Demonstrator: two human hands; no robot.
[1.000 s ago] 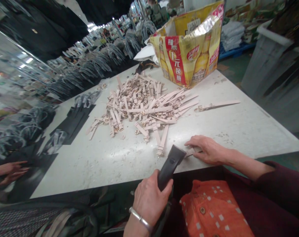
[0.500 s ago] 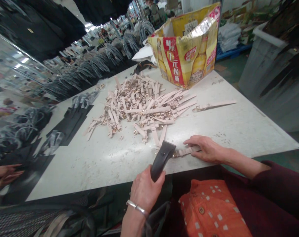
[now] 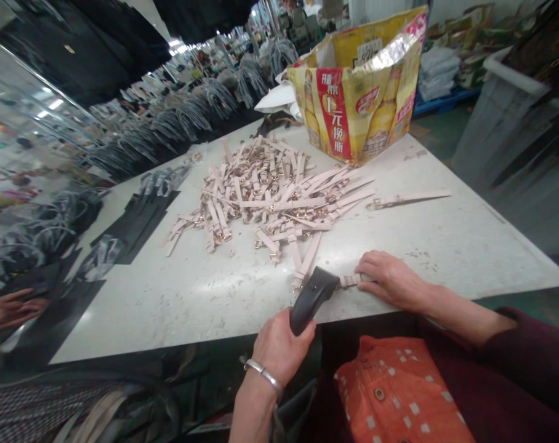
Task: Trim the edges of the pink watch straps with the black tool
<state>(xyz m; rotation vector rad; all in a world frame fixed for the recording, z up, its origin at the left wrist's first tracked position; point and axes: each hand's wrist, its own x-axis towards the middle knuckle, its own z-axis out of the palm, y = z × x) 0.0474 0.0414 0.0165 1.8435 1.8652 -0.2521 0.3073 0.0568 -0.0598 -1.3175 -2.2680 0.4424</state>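
Observation:
A dark handheld tool [image 3: 313, 299] is gripped in my left hand [image 3: 282, 346], which wears a silver bangle. The tool's wide head lies over the buckle end of a pale pink strap [image 3: 350, 280] near the table's front edge. My right hand [image 3: 393, 280] presses its fingers on the other end of that strap. Behind them lies a heap of pale pink straps with gold buckles [image 3: 265, 191]. One more strap [image 3: 409, 199] lies apart on the right side of the table.
An open yellow beer carton [image 3: 357, 98] stands at the table's back. Black pieces with plastic-wrapped parts [image 3: 138, 221] lie at the left, near another person's hands [image 3: 14, 311]. A grey bin [image 3: 501, 123] stands beyond the right edge.
The tool in my left hand has moved slightly right and now covers the strap's buckle. My right hand's fingers have drawn closer together on the strap. The view has shifted slightly.

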